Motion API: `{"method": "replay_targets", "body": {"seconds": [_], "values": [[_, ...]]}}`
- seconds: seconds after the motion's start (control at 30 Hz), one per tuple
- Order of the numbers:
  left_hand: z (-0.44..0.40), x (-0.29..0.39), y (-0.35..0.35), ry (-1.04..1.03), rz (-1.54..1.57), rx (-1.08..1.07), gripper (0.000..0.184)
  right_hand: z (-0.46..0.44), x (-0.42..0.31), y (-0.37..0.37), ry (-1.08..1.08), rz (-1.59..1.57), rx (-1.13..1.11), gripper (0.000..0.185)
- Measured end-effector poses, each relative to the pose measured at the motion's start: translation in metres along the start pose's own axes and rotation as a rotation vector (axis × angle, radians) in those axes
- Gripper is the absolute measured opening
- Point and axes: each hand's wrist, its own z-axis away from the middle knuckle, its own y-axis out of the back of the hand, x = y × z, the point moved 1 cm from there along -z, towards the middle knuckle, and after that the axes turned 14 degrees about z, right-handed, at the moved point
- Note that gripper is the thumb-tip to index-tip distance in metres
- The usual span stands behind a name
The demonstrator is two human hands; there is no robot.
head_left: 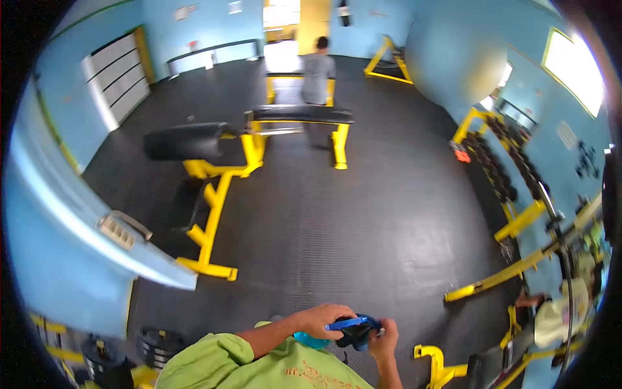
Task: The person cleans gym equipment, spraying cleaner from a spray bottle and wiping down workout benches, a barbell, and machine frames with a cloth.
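Observation:
In front of the green shirt (259, 366), at the bottom centre, my left hand (322, 321) is closed on a blue strap (345, 323). My right hand (385, 338) pinches the right side of a dark item (355, 336) joined to the strap. Just below my left hand a turquoise object (311, 340) shows in part. What the dark item is, I cannot make out.
A yellow-framed bench (301, 115) and a padded machine (217, 220) stand ahead. Beyond them is a person in grey (317, 78). Dumbbells (489, 165) line the right wall, with another person's pale shirt (560, 318) at lower right. Weight plates (103, 360) lie lower left.

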Motion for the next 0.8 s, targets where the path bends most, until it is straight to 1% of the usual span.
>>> {"method": "replay_targets", "body": {"seconds": [0.07, 0.1, 0.13, 0.17, 0.2, 0.23, 0.27, 0.3, 0.33, 0.37, 0.4, 0.43, 0.47, 0.5, 0.57, 0.63, 0.73, 0.77, 0.8], "values": [[0.021, -0.011, -0.004, 0.088, 0.010, 0.061, 0.058, -0.030, 0.002, -0.007, 0.359, 0.155, 0.276, 0.033], [0.028, -0.013, -0.006, 0.090, 0.016, 0.096, 0.058, -0.044, 0.008, -0.018, 0.435, 0.129, 0.290, 0.037], [0.037, -0.015, -0.008, 0.063, -0.008, 0.169, 0.058, -0.056, 0.001, -0.024, 0.455, 0.129, 0.272, 0.037], [0.042, -0.017, -0.007, 0.035, -0.036, 0.233, 0.057, -0.067, -0.011, -0.034, 0.543, 0.176, 0.307, 0.037], [0.044, -0.014, -0.005, 0.036, -0.035, 0.242, 0.057, -0.076, -0.023, -0.041, 0.624, 0.223, 0.349, 0.036], [0.046, -0.007, 0.000, 0.083, -0.044, 0.256, 0.057, -0.083, -0.032, -0.050, 0.627, 0.218, 0.348, 0.036], [0.046, -0.001, 0.007, 0.125, -0.053, 0.266, 0.056, -0.091, -0.040, -0.058, 0.602, 0.260, 0.290, 0.037], [0.047, 0.002, 0.013, 0.122, -0.058, 0.259, 0.056, -0.098, -0.046, -0.066, 0.571, 0.302, 0.235, 0.037], [0.048, 0.004, 0.020, 0.144, -0.054, 0.266, 0.055, -0.102, -0.048, -0.072, 0.560, 0.304, 0.246, 0.037], [0.046, 0.003, 0.028, 0.161, -0.051, 0.266, 0.054, -0.109, -0.049, -0.077, 0.537, 0.300, 0.211, 0.035], [0.044, 0.000, 0.036, 0.149, -0.056, 0.238, 0.054, -0.116, -0.048, -0.080, 0.506, 0.298, 0.180, 0.033], [0.042, -0.005, 0.045, 0.117, -0.025, 0.232, 0.053, -0.123, -0.047, -0.081, 0.458, 0.311, 0.199, 0.031], [0.038, -0.009, 0.055, 0.085, 0.007, 0.220, 0.051, -0.128, -0.043, -0.075, 0.421, 0.320, 0.227, 0.031], [0.032, -0.009, 0.068, 0.074, 0.004, 0.173, 0.051, -0.134, -0.043, -0.066, 0.412, 0.331, 0.206, 0.032], [0.021, -0.006, 0.091, 0.085, 0.038, 0.145, 0.050, -0.140, -0.046, -0.040, 0.358, 0.354, 0.201, 0.033], [0.007, 0.009, 0.122, 0.070, 0.036, 0.081, 0.049, -0.154, -0.060, -0.005, 0.428, 0.446, 0.281, 0.035], [-0.018, 0.030, 0.172, 0.067, 0.014, -0.014, 0.048, -0.180, -0.048, 0.021, 0.320, 0.432, 0.333, 0.032], [-0.026, 0.039, 0.187, 0.015, 0.002, -0.056, 0.048, -0.189, -0.047, 0.033, 0.289, 0.442, 0.343, 0.032], [-0.034, 0.045, 0.201, -0.036, -0.006, -0.096, 0.048, -0.197, -0.046, 0.044, 0.177, 0.397, 0.059, 0.026]]}}
